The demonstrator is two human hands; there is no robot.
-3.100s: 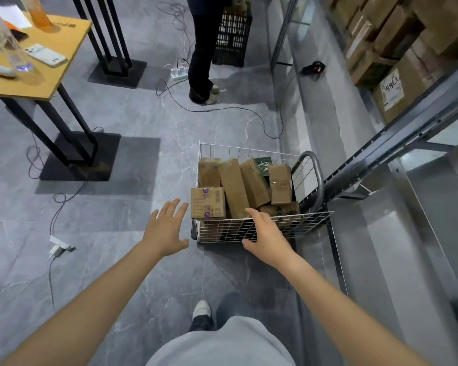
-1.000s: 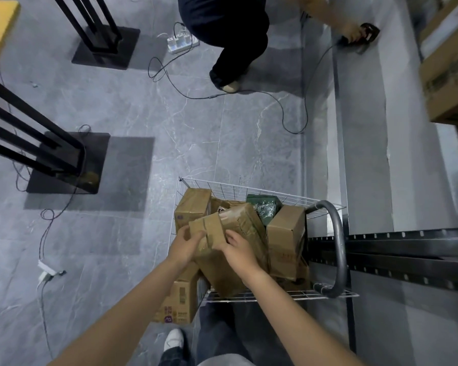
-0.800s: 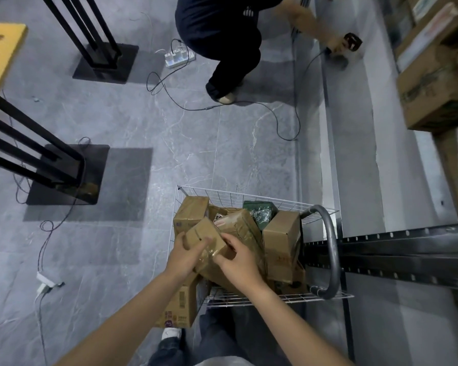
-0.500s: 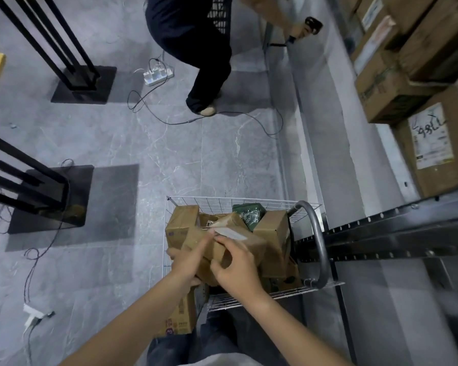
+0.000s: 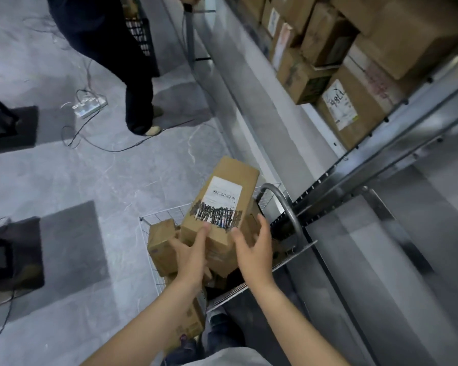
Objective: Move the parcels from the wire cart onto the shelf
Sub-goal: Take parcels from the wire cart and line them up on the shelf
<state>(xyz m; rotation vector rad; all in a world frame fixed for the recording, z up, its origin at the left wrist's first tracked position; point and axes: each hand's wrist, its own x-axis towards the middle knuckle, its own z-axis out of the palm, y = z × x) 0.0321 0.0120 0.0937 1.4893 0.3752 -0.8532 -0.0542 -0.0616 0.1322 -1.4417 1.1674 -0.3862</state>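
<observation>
A long brown cardboard parcel (image 5: 224, 204) with a white shipping label and black scribbles is lifted above the wire cart (image 5: 167, 215). My left hand (image 5: 189, 253) holds its near left end, thumb on top. My right hand (image 5: 253, 249) grips its near right side. More brown parcels (image 5: 160, 244) stay in the cart, partly hidden under the lifted one. The grey metal shelf (image 5: 336, 178) stands to the right of the cart, its surface running past the cart handle (image 5: 283, 207).
Large cardboard boxes (image 5: 347, 109) fill the upper shelf level at the right. A person in dark clothes (image 5: 111, 48) stands ahead on the grey floor, beside a power strip (image 5: 89, 105) and cables. A black stand base (image 5: 13, 260) sits at the left.
The parcel has risen out of the cart with both hands on it and now shows its labelled face. The view has swung right toward the shelf.
</observation>
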